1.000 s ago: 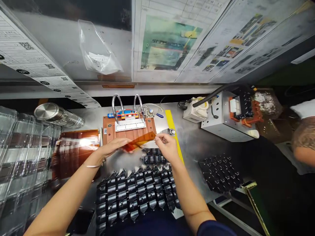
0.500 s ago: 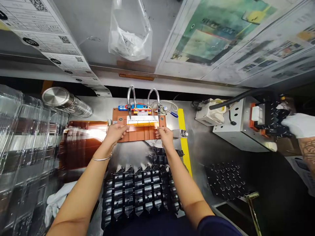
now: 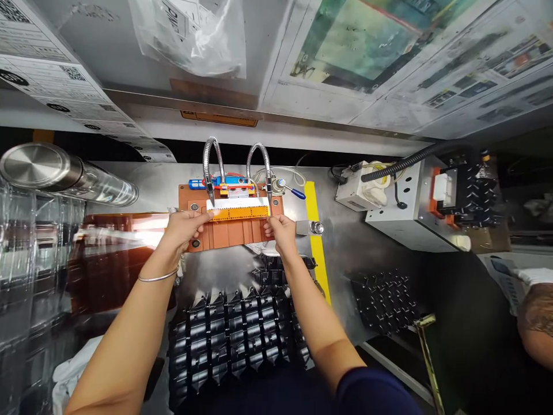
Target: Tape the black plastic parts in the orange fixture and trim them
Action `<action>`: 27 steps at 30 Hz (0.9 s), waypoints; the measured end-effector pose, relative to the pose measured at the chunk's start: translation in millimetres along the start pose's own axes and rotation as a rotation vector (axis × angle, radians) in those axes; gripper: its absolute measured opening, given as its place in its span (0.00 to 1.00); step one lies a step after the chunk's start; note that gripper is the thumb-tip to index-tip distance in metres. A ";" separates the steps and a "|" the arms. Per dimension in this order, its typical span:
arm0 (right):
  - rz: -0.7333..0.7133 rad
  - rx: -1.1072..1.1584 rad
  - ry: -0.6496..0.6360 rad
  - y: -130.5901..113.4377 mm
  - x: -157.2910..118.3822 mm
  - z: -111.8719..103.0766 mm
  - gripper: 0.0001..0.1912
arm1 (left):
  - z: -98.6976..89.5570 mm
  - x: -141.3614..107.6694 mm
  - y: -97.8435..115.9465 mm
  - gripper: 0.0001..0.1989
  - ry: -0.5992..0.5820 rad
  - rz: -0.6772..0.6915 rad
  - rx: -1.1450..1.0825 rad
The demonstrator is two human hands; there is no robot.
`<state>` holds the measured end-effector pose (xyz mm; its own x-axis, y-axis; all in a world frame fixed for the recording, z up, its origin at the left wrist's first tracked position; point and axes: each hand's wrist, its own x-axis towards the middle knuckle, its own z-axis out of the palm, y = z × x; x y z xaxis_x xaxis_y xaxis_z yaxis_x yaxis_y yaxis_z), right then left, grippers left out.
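Observation:
My left hand (image 3: 185,229) pinches the left end of an orange strip (image 3: 238,213) with rows of small dark marks along its edges. At the strip's right end, the fingers of my right hand (image 3: 281,231) are closed on it. The strip is held level over a reddish-brown fixture plate (image 3: 231,235), in front of a white bar (image 3: 237,203). Two bent metal gooseneck tubes (image 3: 211,151) arch down toward the strip's ends. Behind them sits a blue part (image 3: 235,183) with red tubing. Whether the strip touches the plate, I cannot tell.
Black ribbed trays (image 3: 233,334) lie close in front of me. To the left stand a steel-lidded bottle (image 3: 73,173) and stacked clear trays (image 3: 34,259). A blue-handled lever (image 3: 296,193), yellow tape (image 3: 317,248) and a boxy machine (image 3: 410,207) are rightward. A co-worker's arm (image 3: 538,314) shows far right.
My view has shifted, and the scene sits further left. The strip has tilted, so more of its orange face shows. The co-worker's gloved hand has moved down from the machine.

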<state>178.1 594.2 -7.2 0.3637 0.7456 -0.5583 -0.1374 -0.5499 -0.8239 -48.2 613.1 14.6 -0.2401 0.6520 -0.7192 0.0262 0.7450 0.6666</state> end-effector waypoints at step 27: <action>-0.056 -0.534 -0.270 -6.1 -0.7 -56.0 0.11 | -25.3 13.6 4.7 0.10 -0.204 0.018 0.127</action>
<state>230.2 575.9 3.7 0.1005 0.8097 -0.5782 0.3824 -0.5680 -0.7288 -75.9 621.9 12.9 -0.0376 0.6704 -0.7410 0.1532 0.7366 0.6587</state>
